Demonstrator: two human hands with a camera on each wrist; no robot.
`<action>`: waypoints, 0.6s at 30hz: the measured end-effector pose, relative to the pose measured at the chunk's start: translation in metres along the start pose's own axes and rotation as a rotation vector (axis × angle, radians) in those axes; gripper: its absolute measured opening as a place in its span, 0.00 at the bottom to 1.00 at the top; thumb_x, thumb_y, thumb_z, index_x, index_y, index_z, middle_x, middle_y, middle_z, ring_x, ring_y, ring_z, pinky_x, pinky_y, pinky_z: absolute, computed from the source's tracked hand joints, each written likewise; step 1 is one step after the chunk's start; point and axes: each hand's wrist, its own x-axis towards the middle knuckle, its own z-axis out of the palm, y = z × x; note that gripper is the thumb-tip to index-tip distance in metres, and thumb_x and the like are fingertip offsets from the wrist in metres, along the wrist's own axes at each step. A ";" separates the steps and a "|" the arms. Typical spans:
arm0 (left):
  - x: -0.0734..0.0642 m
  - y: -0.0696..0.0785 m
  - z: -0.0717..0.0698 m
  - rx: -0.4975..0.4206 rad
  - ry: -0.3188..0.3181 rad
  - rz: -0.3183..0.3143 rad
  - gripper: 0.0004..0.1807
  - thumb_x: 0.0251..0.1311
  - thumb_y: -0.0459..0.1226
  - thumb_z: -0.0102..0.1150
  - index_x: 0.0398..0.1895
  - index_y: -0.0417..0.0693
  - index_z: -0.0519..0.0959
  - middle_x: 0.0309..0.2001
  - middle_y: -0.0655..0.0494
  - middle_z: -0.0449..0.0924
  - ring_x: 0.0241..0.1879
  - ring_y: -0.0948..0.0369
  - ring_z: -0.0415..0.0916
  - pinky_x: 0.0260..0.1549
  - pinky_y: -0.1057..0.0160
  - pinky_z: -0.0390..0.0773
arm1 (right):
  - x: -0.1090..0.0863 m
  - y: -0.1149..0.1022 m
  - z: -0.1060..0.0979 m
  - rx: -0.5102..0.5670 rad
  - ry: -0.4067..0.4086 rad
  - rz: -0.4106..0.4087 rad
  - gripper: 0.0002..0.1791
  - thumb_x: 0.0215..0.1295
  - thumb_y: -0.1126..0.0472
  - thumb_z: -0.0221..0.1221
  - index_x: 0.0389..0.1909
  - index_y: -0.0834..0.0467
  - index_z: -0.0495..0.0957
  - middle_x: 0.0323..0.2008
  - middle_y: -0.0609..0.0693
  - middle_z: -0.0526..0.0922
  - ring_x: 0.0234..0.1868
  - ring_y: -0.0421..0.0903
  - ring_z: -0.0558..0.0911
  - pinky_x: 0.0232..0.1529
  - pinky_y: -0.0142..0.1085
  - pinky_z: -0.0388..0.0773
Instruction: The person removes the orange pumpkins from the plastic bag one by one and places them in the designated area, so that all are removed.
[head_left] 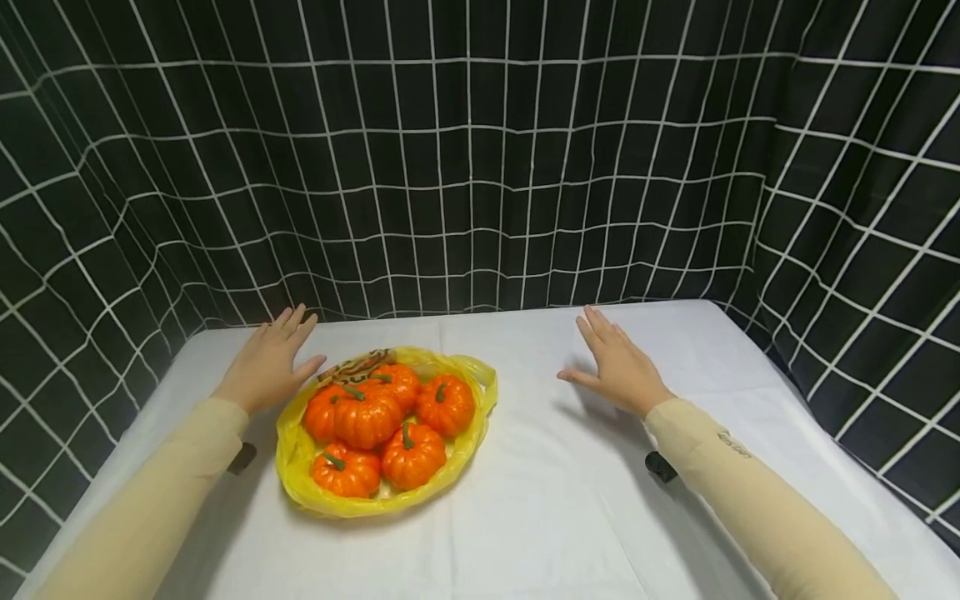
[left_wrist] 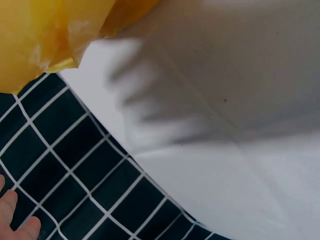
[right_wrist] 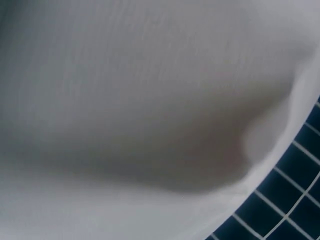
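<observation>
Several small orange pumpkins [head_left: 369, 418] with green stems lie in a yellow plastic bag [head_left: 309, 497], its mouth spread wide around them. Dark print shows on the bag's far side. My left hand [head_left: 268, 358] is just left of the bag, fingers straight and spread, its thumb overlapping the bag's edge in the head view. In the left wrist view, fingertips [left_wrist: 25, 227] show at the lower left corner and the yellow bag [left_wrist: 45, 35] at the upper left. Well to the right, my right hand [head_left: 621, 367] hovers over the cloth with straight fingers and holds nothing.
A white cloth [head_left: 525, 500] covers the table. Black curtains with a white grid [head_left: 480, 167] stand behind it and along both sides. Dark wrist devices [head_left: 660, 467] sit under the cream sleeves.
</observation>
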 end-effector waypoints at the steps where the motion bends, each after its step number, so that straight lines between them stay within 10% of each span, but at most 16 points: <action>1: -0.001 0.000 -0.001 -0.006 0.008 0.006 0.40 0.71 0.52 0.50 0.77 0.39 0.55 0.77 0.35 0.50 0.76 0.38 0.48 0.73 0.36 0.50 | 0.000 -0.002 0.000 0.003 0.001 -0.005 0.54 0.63 0.36 0.60 0.76 0.66 0.51 0.79 0.63 0.48 0.79 0.60 0.49 0.79 0.53 0.46; 18: -0.025 -0.001 0.005 -0.157 -0.006 0.010 0.35 0.70 0.47 0.53 0.73 0.35 0.62 0.75 0.33 0.56 0.74 0.37 0.53 0.71 0.36 0.57 | -0.017 -0.029 0.003 0.151 -0.001 0.015 0.51 0.62 0.35 0.60 0.76 0.62 0.56 0.79 0.59 0.51 0.79 0.60 0.52 0.75 0.57 0.55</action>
